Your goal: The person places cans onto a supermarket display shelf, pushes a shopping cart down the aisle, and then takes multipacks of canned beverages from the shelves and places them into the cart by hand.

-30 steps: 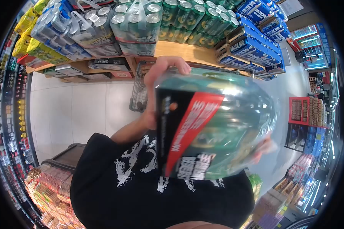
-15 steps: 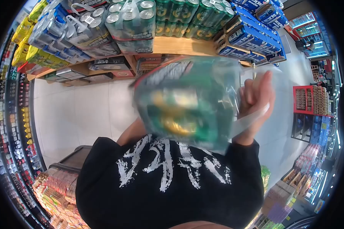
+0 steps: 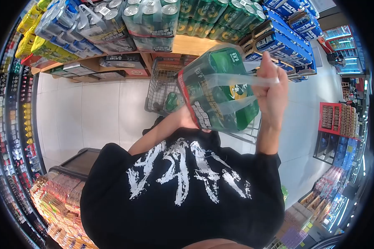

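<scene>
A shrink-wrapped pack of green cans (image 3: 220, 89) is tilted in front of my chest, with a red-edged printed wrapper. My right hand (image 3: 272, 85) is closed round its clear plastic carry strap (image 3: 237, 79) at the right. On the lower left, my left hand (image 3: 188, 118) holds the pack from beneath, its fingers hidden behind it. Behind and below the pack stands a wire shopping cart (image 3: 153, 89), partly covered by it. Something green, like cans (image 3: 172, 101), lies inside the cart.
Ahead, a wooden display shelf (image 3: 191, 45) carries stacked packs of green cans (image 3: 149, 25), blue cartons (image 3: 274, 45) and yellow packs (image 3: 27, 41). Shelves of bottles (image 3: 25, 137) line the left. A red display rack (image 3: 330, 118) stands at the right on the tiled floor (image 3: 91, 108).
The pack has moved up and to the right and turned, so its strapped side now shows. My left hand and the cart have come into view from behind it.
</scene>
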The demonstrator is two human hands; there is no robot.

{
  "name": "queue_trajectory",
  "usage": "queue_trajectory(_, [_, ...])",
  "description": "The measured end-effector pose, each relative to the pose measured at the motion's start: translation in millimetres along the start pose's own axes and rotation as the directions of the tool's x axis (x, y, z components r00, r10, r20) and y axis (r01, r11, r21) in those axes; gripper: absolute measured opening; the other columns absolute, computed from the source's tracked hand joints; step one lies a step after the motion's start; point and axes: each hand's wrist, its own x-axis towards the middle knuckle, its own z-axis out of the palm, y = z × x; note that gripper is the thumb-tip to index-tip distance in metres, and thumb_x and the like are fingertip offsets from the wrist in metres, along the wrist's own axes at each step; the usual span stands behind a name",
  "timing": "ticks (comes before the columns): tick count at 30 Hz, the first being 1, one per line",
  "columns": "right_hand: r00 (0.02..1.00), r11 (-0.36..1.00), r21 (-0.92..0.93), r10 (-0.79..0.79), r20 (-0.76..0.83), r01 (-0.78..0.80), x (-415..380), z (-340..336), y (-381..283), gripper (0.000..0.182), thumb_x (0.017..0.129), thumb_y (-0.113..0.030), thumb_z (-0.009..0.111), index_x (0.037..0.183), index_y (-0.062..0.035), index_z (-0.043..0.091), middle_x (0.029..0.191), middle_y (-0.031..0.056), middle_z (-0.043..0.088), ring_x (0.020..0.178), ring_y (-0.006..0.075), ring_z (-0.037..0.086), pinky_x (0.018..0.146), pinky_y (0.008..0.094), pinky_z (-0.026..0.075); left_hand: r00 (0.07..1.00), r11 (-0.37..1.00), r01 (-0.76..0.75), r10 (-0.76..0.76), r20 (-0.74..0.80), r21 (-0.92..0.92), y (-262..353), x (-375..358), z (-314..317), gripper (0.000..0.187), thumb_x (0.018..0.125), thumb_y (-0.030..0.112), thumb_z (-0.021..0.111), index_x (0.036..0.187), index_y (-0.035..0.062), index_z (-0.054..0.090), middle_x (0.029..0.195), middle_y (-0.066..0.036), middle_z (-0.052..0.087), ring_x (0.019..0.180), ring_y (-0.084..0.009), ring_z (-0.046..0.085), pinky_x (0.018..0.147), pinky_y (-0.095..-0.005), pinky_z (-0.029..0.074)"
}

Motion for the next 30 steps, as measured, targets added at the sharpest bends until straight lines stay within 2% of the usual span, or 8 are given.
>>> queue_trajectory(2, [1.0,0.99,-0.138,-0.015,-0.027,0.011,0.3,-0.3,11.1,0.051,0.096,-0.034,0.062,0.054,-0.0119,0.043,0.049,-0.0084,0.035,0.04,0.0027,0.029,0.04,0.0241,0.015,0.947,0.983,-0.105,0.145,-0.286,0.15,1.0,5.4,0.3,0.076,0.093,0.068,0.029,0.14,0.011,0.045,0.139,-0.018,0.049,0.122,-0.0402,0.051,0.09,-0.0636,0.044])
queue_trajectory(7, [0.995,0.913,-0.397,-0.08,0.064,0.099,13.5,7.0,48.1,0.053,0.091,-0.03,0.068,0.048,-0.006,0.048,0.049,-0.0057,0.041,0.047,0.003,0.034,0.044,0.0262,0.022,0.868,0.873,-0.449,0.477,-0.135,0.192,11.0,4.6,-2.5,0.073,0.092,0.062,0.038,0.143,0.0086,0.041,0.14,-0.017,0.047,0.127,-0.039,0.046,0.103,-0.0663,0.033])
queue_trajectory(10, [0.994,0.887,-0.461,0.016,0.108,0.036,34.8,23.3,79.2,0.053,0.091,-0.031,0.068,0.05,-0.0003,0.051,0.05,-0.0048,0.039,0.052,0.0049,0.034,0.046,0.0285,0.024,0.901,0.864,-0.382,0.428,-0.077,0.327,37.0,-29.4,1.0,0.077,0.092,0.064,0.036,0.146,0.0081,0.034,0.144,-0.021,0.04,0.131,-0.0404,0.04,0.105,-0.067,0.031])
queue_trajectory(14, [0.971,0.894,-0.446,0.14,0.192,-0.041,64.9,35.0,155.8,0.054,0.091,-0.031,0.068,0.05,-0.0009,0.048,0.048,-0.0018,0.033,0.051,0.0062,0.03,0.045,0.0319,0.024,0.503,0.672,-0.739,0.596,-0.626,0.046,50.4,-60.2,1.7,0.068,0.096,0.058,0.041,0.144,0.0098,0.029,0.146,-0.017,0.034,0.137,-0.0419,0.03,0.115,-0.0635,0.024])
queue_trajectory(17, [0.942,0.837,-0.547,0.176,0.284,0.009,89.6,42.2,229.9,0.055,0.091,-0.036,0.064,0.053,0.0007,0.05,0.047,0.0085,0.035,0.047,0.0194,0.029,0.047,0.0381,0.028,0.379,0.661,-0.728,0.608,-0.698,0.18,84.1,-72.3,-24.2,0.062,0.097,0.044,0.051,0.145,0.0161,0.022,0.146,-0.013,0.033,0.135,-0.0367,0.035,0.108,-0.0577,0.039])
queue_trajectory(20, [0.925,0.756,-0.654,0.225,0.306,0.032,96.9,43.9,295.0,0.049,0.092,-0.042,0.06,0.063,-0.0014,0.062,0.055,0.0179,0.053,0.053,0.0368,0.048,0.055,0.0448,0.041,0.608,0.722,-0.429,0.675,-0.417,0.543,114.4,-66.5,-66.0,0.062,0.097,0.028,0.056,0.145,0.0225,0.017,0.142,-0.012,0.039,0.124,-0.0319,0.048,0.098,-0.0506,0.05])
queue_trajectory(24, [0.832,0.64,-0.769,0.429,0.351,-0.005,90.4,33.9,366.0,0.043,0.094,-0.047,0.054,0.085,-0.01,0.075,0.076,0.0175,0.068,0.078,0.0353,0.068,0.075,0.043,0.053,0.249,0.643,-0.149,0.76,-0.601,0.751,135.4,-47.5,-147.4,0.067,0.092,0.003,0.054,0.144,0.0269,0.02,0.129,-0.009,0.049,0.11,-0.0249,0.057,0.089,-0.0454,0.056])
queue_trajectory(30, [0.817,0.644,-0.762,0.407,0.408,0.06,85.6,27.0,418.6,0.033,0.093,-0.039,0.055,0.089,-0.0122,0.074,0.087,0.0149,0.07,0.084,0.0359,0.066,0.078,0.0444,0.052,0.161,0.656,0.035,0.741,-0.652,0.754,152.9,-50.1,-246.8,0.08,0.085,-0.01,0.053,0.147,0.028,0.019,0.128,-0.009,0.05,0.114,-0.0264,0.057,0.077,-0.0437,0.06])
